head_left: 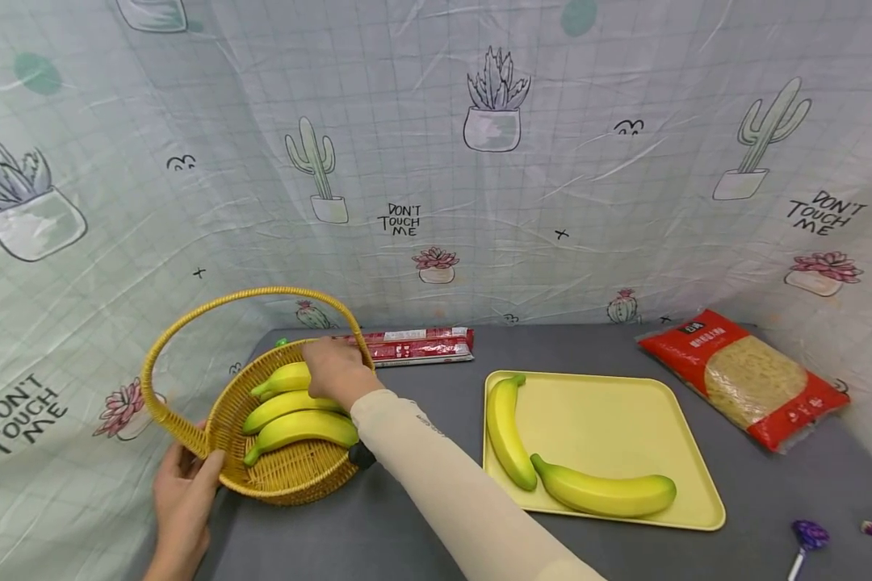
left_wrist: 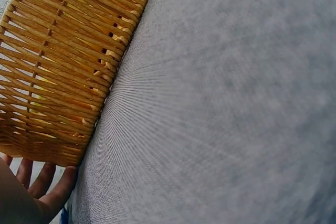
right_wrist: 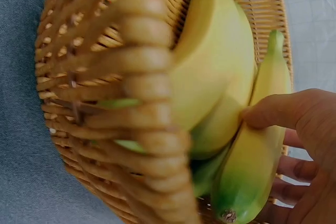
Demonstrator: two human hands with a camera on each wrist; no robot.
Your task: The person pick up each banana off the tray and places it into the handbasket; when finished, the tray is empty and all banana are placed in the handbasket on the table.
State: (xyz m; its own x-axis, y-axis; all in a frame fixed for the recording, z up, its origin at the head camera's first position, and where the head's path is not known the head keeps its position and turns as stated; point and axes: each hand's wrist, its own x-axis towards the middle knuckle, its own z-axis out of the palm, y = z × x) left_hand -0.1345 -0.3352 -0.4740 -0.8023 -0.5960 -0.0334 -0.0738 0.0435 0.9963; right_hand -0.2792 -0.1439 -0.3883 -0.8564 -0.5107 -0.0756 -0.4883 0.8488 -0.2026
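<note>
A woven yellow basket [head_left: 291, 476] with a hoop handle stands at the table's left and holds three bananas. My right hand [head_left: 337, 371] reaches into it and grips the rearmost banana [head_left: 283, 378]. In the right wrist view the right hand [right_wrist: 270, 145] has its thumb on top of that banana [right_wrist: 247, 182] and its fingers under it, beside the other bananas [right_wrist: 215, 66]. My left hand [head_left: 185, 492] rests against the basket's outer wall at the near left. In the left wrist view, the left hand's fingers [left_wrist: 37, 187] lie fairly straight beside the basket [left_wrist: 63, 61].
A yellow tray [head_left: 625, 411] at centre right carries two bananas [head_left: 507, 432] [head_left: 606, 492]. A red noodle packet [head_left: 752, 379] lies at the far right, a long red packet [head_left: 417, 345] at the back. Purple lollipops [head_left: 810, 534] lie near the front right corner. A printed cloth backdrop surrounds the grey table [left_wrist: 220, 103].
</note>
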